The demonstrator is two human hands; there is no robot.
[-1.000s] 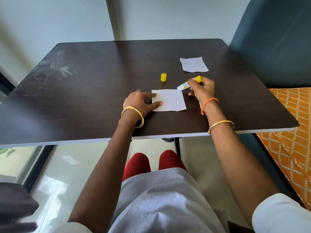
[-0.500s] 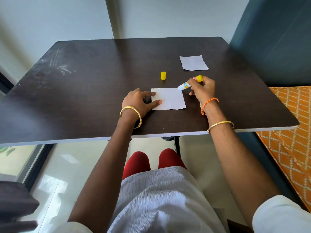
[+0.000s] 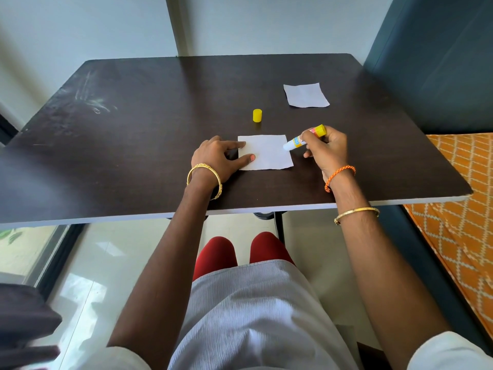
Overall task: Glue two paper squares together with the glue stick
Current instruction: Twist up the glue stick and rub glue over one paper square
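Observation:
A white paper square lies flat on the dark table in front of me. My left hand presses its left edge down with thumb and fingers spread. My right hand grips an uncapped glue stick with a yellow end; its white tip touches the square's right side near the upper corner. A second white paper square lies farther back on the right. The yellow cap stands upright behind the near square.
The table's front edge runs just below my wrists. A dark blue upholstered seat back stands to the right, with an orange patterned cushion below it. My knees are under the table.
My right hand has brought the glue stick's tip down and left onto the right side of the near paper square. My left hand stays on the paper's left edge.

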